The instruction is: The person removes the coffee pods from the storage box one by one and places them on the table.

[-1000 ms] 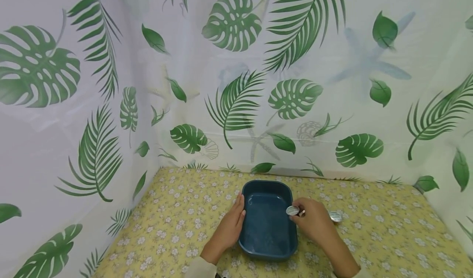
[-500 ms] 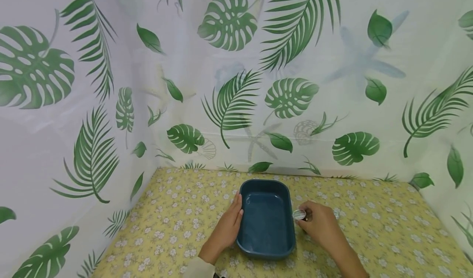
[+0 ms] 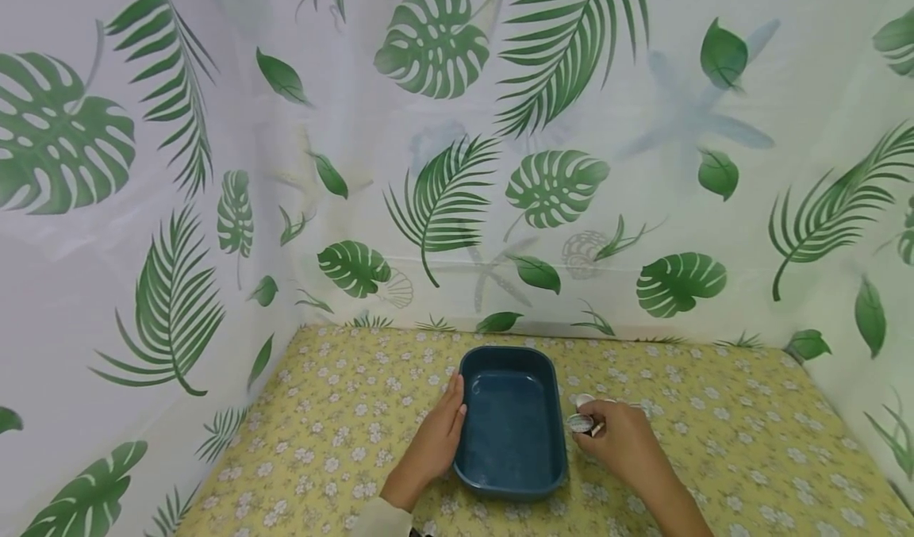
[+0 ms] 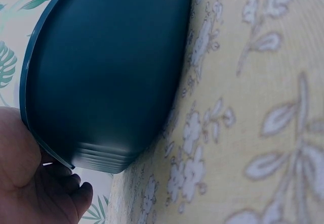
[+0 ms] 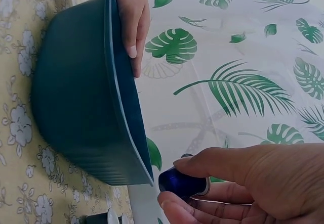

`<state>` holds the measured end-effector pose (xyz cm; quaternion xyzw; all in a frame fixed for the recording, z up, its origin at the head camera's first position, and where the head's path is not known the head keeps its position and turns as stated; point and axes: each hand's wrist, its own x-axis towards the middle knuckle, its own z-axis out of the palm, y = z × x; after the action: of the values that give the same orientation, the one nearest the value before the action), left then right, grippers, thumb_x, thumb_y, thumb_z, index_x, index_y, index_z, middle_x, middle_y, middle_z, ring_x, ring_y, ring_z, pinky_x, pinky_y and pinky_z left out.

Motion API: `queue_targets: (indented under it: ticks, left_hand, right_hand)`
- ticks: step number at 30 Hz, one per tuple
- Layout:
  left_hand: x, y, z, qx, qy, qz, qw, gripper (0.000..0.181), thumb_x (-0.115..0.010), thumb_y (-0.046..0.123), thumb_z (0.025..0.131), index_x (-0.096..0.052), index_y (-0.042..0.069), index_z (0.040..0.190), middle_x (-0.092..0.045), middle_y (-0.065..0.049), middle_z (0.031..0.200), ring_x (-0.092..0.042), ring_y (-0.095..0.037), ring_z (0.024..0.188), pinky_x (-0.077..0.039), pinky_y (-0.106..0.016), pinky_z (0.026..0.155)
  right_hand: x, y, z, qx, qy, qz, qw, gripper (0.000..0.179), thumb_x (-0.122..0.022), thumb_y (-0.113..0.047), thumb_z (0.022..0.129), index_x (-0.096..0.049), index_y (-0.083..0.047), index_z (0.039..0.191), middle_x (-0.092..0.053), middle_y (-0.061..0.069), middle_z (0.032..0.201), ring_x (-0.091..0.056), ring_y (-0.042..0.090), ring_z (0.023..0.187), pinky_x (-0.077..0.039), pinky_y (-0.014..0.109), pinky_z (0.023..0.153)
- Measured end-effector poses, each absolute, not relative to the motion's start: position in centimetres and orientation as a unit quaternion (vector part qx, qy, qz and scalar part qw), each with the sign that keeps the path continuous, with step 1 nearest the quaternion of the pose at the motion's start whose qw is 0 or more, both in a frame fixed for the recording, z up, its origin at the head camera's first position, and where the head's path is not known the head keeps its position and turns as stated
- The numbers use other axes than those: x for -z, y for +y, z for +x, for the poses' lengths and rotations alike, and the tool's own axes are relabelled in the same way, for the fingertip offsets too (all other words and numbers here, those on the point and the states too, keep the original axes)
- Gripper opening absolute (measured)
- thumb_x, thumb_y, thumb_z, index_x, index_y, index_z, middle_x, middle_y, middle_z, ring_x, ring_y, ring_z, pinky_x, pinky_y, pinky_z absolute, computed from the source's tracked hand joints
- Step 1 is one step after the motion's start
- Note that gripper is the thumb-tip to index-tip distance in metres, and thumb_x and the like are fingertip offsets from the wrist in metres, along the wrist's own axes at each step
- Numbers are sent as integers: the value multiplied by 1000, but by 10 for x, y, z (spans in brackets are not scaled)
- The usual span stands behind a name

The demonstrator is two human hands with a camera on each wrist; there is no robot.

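The dark blue rectangular tub (image 3: 510, 434) stands on the flowered cloth. My left hand (image 3: 432, 442) rests along its left wall, fingers fairly straight at the rim. Just right of the tub, my right hand (image 3: 628, 446) pinches a coffee capsule (image 3: 581, 423) between thumb and fingers. In the right wrist view that capsule (image 5: 182, 182) has a shiny dark blue body. A second pale round lid (image 3: 585, 400) shows just behind the fingertips; whether it is held is unclear. The tub (image 4: 111, 72) fills much of the left wrist view.
Low in the right wrist view, more capsules (image 5: 101, 218) lie on the cloth beside the tub, partly cut off. The yellow flowered cloth (image 3: 357, 410) covers the surface. A leaf-printed white curtain (image 3: 400, 204) hangs behind and at both sides.
My right hand has drawn back from above the tub's right rim to just outside it, still holding the capsule. The left hand keeps its place on the tub. The head view shifted slightly.
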<state>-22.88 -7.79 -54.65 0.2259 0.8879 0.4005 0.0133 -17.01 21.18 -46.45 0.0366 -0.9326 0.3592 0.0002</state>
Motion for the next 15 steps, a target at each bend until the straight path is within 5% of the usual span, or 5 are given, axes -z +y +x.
queue_targets:
  ticks: [15]
  left_hand:
    - [548, -78, -229, -404, 884, 235, 7, 53, -32, 15, 114, -14, -2, 161, -6, -17, 168, -15, -33, 154, -25, -56, 119]
  right_hand:
    - [469, 228, -158, -373, -928, 8, -7, 31, -80, -2, 84, -70, 3, 113, -73, 8, 99, -66, 13, 70, -54, 29, 59]
